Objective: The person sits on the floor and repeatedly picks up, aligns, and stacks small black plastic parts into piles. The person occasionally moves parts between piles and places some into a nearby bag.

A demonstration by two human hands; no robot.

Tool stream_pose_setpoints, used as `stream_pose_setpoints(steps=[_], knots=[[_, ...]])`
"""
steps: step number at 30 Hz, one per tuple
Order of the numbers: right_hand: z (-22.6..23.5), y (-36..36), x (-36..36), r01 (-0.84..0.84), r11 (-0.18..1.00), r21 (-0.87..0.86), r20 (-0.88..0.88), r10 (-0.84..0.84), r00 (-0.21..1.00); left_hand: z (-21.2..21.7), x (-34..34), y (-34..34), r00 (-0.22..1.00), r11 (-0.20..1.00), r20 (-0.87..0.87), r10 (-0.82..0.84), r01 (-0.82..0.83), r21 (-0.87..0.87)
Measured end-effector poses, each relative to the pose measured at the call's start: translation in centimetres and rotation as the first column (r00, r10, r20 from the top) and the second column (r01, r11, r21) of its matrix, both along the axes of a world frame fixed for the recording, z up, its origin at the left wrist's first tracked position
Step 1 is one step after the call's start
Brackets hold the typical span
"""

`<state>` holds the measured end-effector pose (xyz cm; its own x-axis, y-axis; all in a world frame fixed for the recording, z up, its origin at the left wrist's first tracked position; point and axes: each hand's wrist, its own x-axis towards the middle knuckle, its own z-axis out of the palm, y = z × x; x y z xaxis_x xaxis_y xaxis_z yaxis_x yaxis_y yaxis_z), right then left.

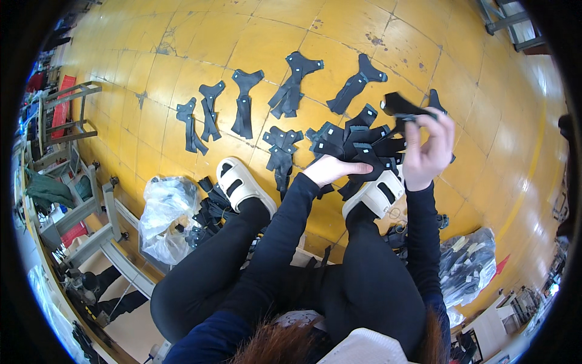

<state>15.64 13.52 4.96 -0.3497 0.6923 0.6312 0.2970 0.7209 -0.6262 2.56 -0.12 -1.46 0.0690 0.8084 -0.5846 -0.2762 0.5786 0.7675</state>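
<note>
My left hand [329, 170] is closed on a fanned bunch of black fabric pieces [367, 153], its thumb lying across the top. These pieces have small pale labels near their ends, and more black pieces lie under and around them. My right hand [429, 151], raised to the right of the bunch, pinches one black fabric piece [401, 105], which is smeared by motion. Beyond my hands, several Y-shaped stacks of black pieces [297, 82] lie in a curved row on the floor. Another stack [280, 155] lies just left of the bunch.
My feet, in cream sandals [239, 182], stand near the bunch. A clear plastic bag [167, 212] and a dark heap [212, 212] lie at the left. A bag of dark pieces [467, 264] lies at the right. Metal frames [115, 236] line the left side of the yellow tiled floor [176, 60].
</note>
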Motion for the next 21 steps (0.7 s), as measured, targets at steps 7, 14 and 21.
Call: stream_pose_setpoints(steps=[7, 14, 21], knots=[[3.9, 7.3, -4.4, -0.069, 0.992, -0.106, -0.319, 0.032, 0.947, -2.1, -2.7, -2.1, 0.979, 0.969, 0.027, 0.201, -0.195, -0.149], [3.2, 10.6, -12.9, -0.438, 0.840, -0.321, 0.053, 0.478, 0.877, 0.9, -8.5, -4.2, 0.598, 0.619, 0.327, 0.732, -0.784, 0.047], [-5.5, 4.7, -20.0, -0.429, 0.100, -0.898, -0.254, 0.679, 0.689, -0.8, -15.9, -9.7, 0.213, 0.196, 0.282, 0.935, -0.977, 0.090]])
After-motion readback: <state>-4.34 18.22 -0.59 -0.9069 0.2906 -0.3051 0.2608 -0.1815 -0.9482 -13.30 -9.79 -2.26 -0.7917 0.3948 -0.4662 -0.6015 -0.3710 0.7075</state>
